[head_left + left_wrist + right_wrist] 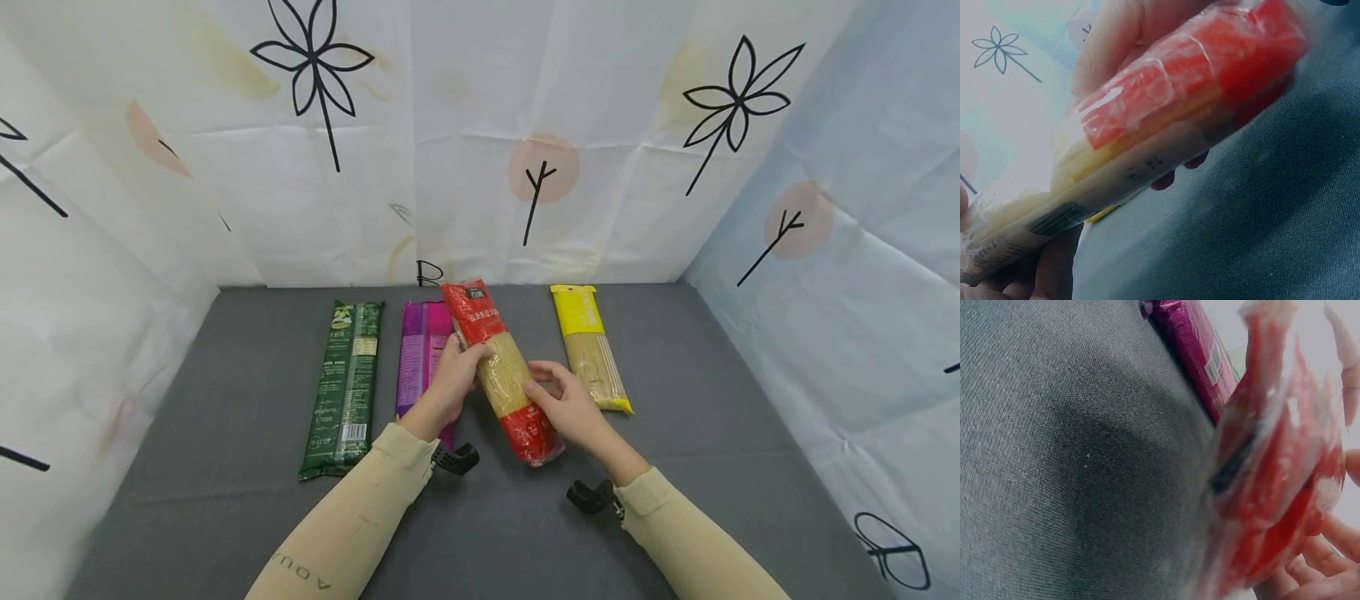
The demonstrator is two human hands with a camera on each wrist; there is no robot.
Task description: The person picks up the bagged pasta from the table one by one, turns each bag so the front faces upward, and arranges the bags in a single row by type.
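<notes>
Well left of the grip the green pack (342, 392) lies on the table (225, 417), and the purple pack (420, 358) lies closer in, partly covered by the left hand (450, 385). The red pack (498, 362) is in the grip itself, tilted and raised, held by the left hand at its middle and the right hand (572, 408) nearer its lower end. Just right of the grip lies the yellow pack (592, 350), so three packs seem settled and only the red one not yet laid down.

Bright, fairly sharp in head cam; dimmer in wrist cams, w/ glare + blur on red pkg (1279, 456), soft shadows on grey cloth (1085, 512).
</notes>
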